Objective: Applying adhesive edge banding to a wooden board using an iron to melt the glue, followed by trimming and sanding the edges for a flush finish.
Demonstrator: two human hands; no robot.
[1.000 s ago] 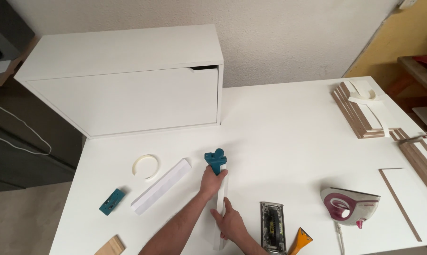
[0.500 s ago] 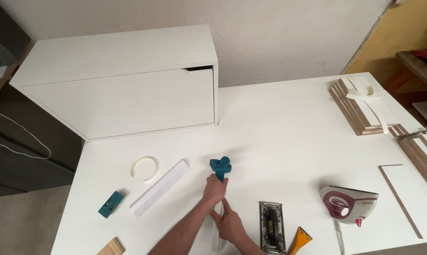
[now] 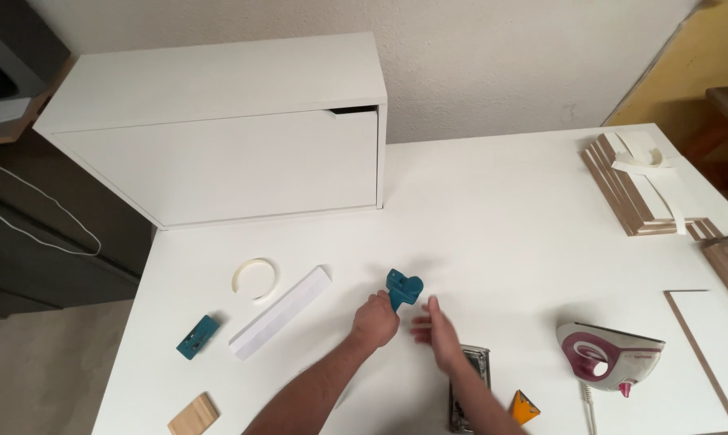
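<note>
My left hand (image 3: 374,321) is closed around the teal trimming tool (image 3: 402,288), holding it on the white table (image 3: 501,217) just ahead of me. My right hand (image 3: 435,333) floats beside it, fingers spread, holding nothing. Next, I judge, a steadying second grip.

Probably a home workshop: white table (image 3: 501,209) with stacked boards (image 3: 622,189), iron (image 3: 610,354).

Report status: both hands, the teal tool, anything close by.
Left hand grips teal tool. Right hand open, blurred, beside it. Sanding block under right forearm.
</note>
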